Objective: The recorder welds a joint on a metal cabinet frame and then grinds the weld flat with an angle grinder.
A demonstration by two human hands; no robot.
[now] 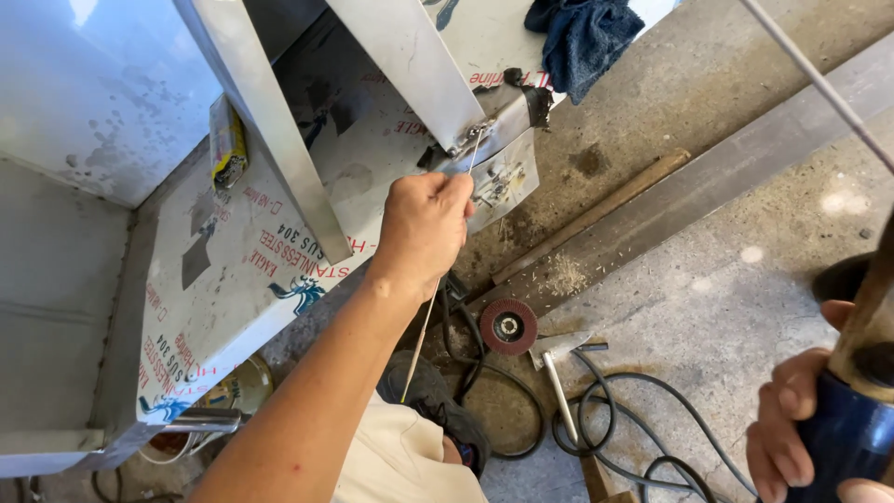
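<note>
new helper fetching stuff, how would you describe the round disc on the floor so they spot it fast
Start at the concrete floor below the steel sheet. Just under the left hand, beside the black cables, lies the disc. It is the only round dark-red thing there, with a metal hub.

A red flap disc [507,326] lies by black cables [643,438]; blue rag [584,37] above.
</note>
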